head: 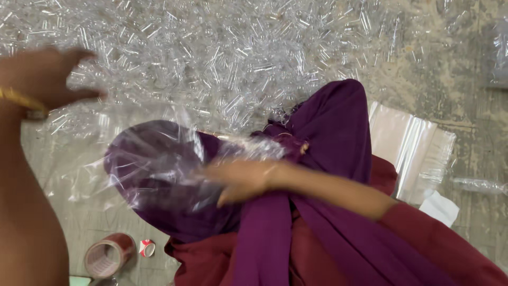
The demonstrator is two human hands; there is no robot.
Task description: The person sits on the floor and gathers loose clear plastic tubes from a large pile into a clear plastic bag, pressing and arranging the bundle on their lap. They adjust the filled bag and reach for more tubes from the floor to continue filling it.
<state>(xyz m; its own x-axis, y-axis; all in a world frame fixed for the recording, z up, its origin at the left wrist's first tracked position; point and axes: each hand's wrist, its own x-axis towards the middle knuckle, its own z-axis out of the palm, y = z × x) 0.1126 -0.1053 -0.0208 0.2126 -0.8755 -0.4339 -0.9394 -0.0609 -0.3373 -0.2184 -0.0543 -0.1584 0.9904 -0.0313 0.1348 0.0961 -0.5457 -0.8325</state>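
Rough grey concrete floor, far half buried under a glittery heap of small clear plastic tubes. Sitting cross-legged in purple cloth over maroon. Thin crinkly clear plastic bag lying draped over the left knee. Right hand pressing on that bag, fingers blurred, roughly together. Left hand hovering above the heap's near left edge, fingers spread, gripping nothing. Tape roll lying near the bottom left edge.

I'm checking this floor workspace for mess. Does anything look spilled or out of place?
Yes: a wide heap of small clear tubes lies scattered loose across the floor, and one clear bottle lies on its side at right.
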